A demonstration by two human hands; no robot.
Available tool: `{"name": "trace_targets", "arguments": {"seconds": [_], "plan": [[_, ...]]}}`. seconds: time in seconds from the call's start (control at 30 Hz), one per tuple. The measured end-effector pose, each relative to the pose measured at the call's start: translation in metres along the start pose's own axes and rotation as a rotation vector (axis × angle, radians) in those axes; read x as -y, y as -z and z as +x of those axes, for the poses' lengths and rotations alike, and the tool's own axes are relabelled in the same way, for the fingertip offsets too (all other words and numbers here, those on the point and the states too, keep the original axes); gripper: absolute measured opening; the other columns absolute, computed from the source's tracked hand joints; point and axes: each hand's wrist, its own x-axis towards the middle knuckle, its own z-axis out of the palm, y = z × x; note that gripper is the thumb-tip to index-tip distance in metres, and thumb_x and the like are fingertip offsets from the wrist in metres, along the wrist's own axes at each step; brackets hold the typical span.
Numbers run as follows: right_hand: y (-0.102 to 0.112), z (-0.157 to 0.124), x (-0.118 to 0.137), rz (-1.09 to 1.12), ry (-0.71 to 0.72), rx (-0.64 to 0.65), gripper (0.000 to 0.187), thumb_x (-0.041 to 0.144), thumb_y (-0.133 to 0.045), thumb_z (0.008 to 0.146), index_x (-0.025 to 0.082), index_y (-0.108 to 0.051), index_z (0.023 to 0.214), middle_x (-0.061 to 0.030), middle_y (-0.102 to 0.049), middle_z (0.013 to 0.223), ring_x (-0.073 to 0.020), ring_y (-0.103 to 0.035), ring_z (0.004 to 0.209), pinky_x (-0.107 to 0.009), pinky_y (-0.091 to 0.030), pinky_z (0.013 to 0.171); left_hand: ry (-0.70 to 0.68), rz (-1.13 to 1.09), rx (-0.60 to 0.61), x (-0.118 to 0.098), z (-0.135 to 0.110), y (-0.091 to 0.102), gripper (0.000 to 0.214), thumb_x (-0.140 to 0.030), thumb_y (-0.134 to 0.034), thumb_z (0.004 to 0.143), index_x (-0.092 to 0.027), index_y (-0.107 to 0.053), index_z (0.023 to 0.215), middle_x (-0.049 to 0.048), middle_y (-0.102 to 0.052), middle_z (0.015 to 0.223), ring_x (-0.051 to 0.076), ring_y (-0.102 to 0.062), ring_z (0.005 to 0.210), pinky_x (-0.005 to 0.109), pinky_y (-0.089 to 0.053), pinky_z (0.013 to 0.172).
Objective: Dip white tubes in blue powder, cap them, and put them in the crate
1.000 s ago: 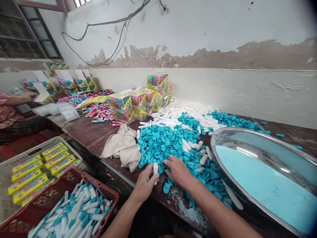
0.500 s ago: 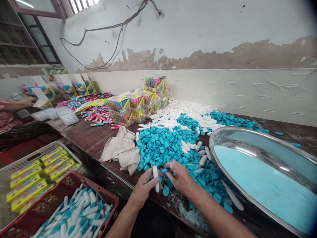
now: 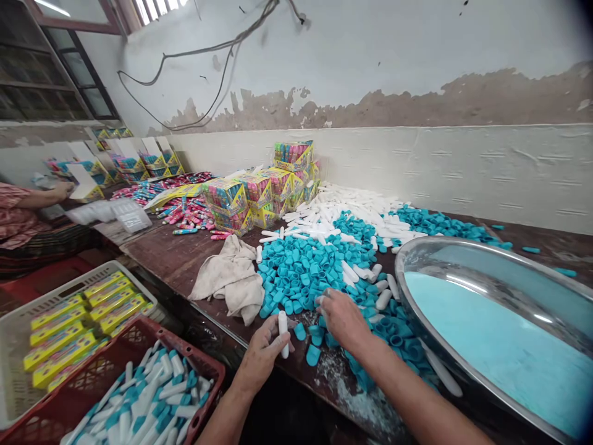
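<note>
My left hand [image 3: 263,351] pinches a white plastic tube [image 3: 283,332] upright between thumb and fingers, at the table's front edge. To its right, my right hand [image 3: 343,316] is over the near part of a heap of blue caps [image 3: 296,266]. Its fingers are curled together, and whatever they hold, if anything, is hidden behind them. A few loose blue caps [image 3: 313,354] lie on the table between both hands. White tubes [image 3: 352,198] are piled behind the heap.
On the right stands a large steel basin [image 3: 402,278] with pale blue powder. A cloth [image 3: 227,278] lies left of the caps. A red crate [image 3: 217,371] of capped tubes and a pale basket [image 3: 13,327] of yellow boxes stand lower left. Another person's arm [image 3: 44,196] reaches in at far left.
My right hand has moved up and away from the tube, onto the cap heap. My left hand has shifted slightly left, still holding the tube. The view has turned a little.
</note>
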Motion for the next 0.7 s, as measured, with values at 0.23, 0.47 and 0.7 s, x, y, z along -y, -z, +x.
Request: {"name": "trace_targets", "arguments": {"seconds": [0.23,0.47,0.7], "plan": [[-0.011,0.023,0.018,-0.050,0.033,-0.014,0.015,0.016,-0.050,0.079,0.013,-0.061,0.088,-0.0142,-0.055,0.101,-0.0271,-0.048,0.098,-0.039,-0.033,0.086,-0.013,0.017,-0.035,0.001,0.001,-0.001,0.032,-0.035,-0.049,0.083,-0.011,-0.051,0.105,0.0017,-0.058,0.069,0.014,-0.049,0.064,0.025,-0.038,0.063],[0.001,-0.006,0.000,0.102,0.053,0.040,0.022,0.020,-0.048,0.082,0.017,-0.059,0.101,-0.0059,-0.061,0.089,-0.0181,-0.056,0.084,-0.026,-0.040,0.072,-0.034,0.000,0.043,-0.006,-0.004,-0.005,0.036,-0.034,-0.050,0.083,-0.012,-0.050,0.111,0.0024,-0.059,0.072,0.015,-0.051,0.068,0.025,-0.039,0.066],[0.010,-0.049,-0.002,0.188,0.063,0.006,0.019,0.018,-0.047,0.083,0.020,-0.064,0.093,-0.0061,-0.061,0.086,-0.0190,-0.056,0.084,-0.027,-0.042,0.074,-0.012,-0.078,0.198,-0.016,-0.012,-0.026,0.038,-0.032,-0.052,0.082,-0.010,-0.050,0.113,0.0044,-0.061,0.073,0.014,-0.051,0.066,0.025,-0.037,0.066]]}}
